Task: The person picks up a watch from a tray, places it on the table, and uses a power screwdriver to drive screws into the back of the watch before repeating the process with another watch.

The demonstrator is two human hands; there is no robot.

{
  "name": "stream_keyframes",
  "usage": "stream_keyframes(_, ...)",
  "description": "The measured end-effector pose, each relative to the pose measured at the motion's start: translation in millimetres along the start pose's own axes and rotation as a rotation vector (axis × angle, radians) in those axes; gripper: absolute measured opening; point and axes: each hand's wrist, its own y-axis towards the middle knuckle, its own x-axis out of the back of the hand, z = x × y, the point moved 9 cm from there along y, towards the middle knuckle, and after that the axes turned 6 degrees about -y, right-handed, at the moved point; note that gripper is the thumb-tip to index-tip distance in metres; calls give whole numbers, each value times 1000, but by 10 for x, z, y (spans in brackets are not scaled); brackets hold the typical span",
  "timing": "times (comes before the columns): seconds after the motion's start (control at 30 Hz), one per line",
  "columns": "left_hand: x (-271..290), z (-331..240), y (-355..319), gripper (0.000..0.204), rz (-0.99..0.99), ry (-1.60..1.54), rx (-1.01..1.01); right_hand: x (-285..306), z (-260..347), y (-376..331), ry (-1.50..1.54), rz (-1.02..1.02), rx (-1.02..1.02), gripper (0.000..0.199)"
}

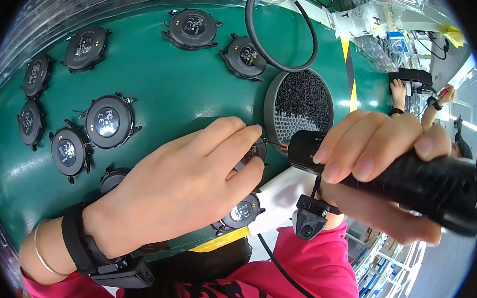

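Green work mat covers most of the bench, curved by the lens. Right hand wraps tight around a black electric screwdriver, all fingers closed on the barrel, thumb on top; the tool lies roughly level with its tip pointing left toward the left hand. Left hand rests palm-down on the mat, fingertips pinching and steadying a round black watch case, mostly hidden under the fingers, just left of the screwdriver tip. Grey round screw tray full of small dark screws sits just above the tool's nose, near the fingertips. Black ring-shaped cable loop lies over the tray's top edge.

More black watch cases are spread on the mat: one left of the wrist, one below it, one upper left, one top centre, one below the left hand's fingers. Black wrist strap and a thin metal bangle sit on the left wrist. Small black camera unit hangs below the right hand. Pink sleeve along the bottom. Another person's hands work far off, upper right.
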Motion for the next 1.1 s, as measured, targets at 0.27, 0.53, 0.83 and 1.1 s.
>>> stream_keyframes(0.27, -24, 25, -16, 45, 26, 18, 41, 690, -20, -138, 46, -351, 16, 79)
stream_keyframes(0.53, -66, 18, -5, 54, 93, 37, 63, 653, -122, -92, -85, -203, 30, 83)
stream_keyframes(0.83, -65, 1, -22, 55, 87, 102, 27, 598, -128, -83, -107, -173, 27, 84)
stream_keyframes(1.1, -49, -4, -21, 54, 65, 103, 19, 552, -44, -109, -111, -340, 46, 83)
